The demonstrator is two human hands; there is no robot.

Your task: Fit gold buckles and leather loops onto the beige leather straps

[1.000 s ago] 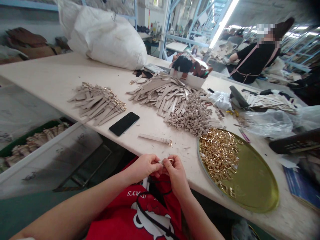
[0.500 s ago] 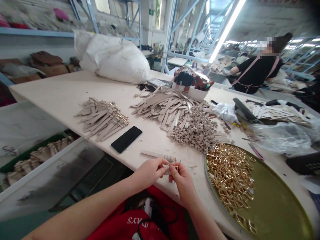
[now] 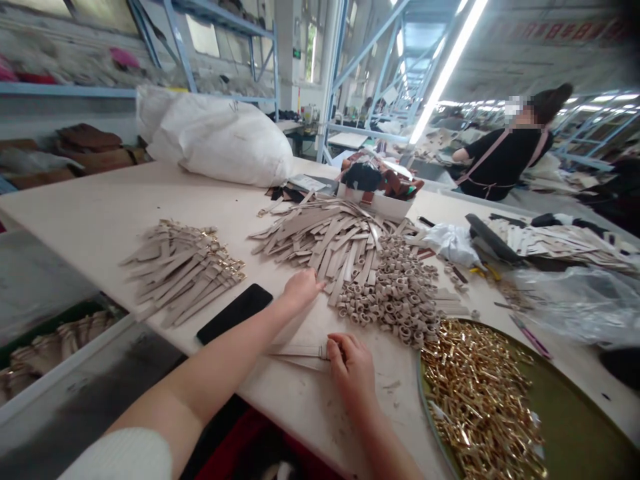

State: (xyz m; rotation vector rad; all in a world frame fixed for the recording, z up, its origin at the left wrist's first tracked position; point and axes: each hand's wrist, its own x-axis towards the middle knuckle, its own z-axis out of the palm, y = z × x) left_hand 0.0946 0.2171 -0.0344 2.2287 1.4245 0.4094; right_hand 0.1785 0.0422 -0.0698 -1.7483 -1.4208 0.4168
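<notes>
My left hand [image 3: 301, 288] reaches forward to the near edge of the big heap of beige straps [image 3: 330, 240], its fingers curled down onto a strap end. My right hand [image 3: 350, 363] rests on the table with its fingers closed over the buckle end of a beige strap [image 3: 297, 351] that lies flat under my left forearm. A heap of small beige loops [image 3: 395, 297] lies just right of my left hand. The round gold tray [image 3: 570, 427] of brass buckles [image 3: 480, 393] sits to the right of my right hand.
A black phone [image 3: 234, 313] lies left of my forearm, beside a pile of straps with buckles [image 3: 183, 270]. A large white sack [image 3: 215, 137] stands at the back. Clear plastic bags [image 3: 575, 300] and more straps lie at right. A person in black works beyond the table.
My hands have parted from the table's edge. The left has stretched forward to the strap heap, and the right has lowered its strap onto the table. The view has tilted up.
</notes>
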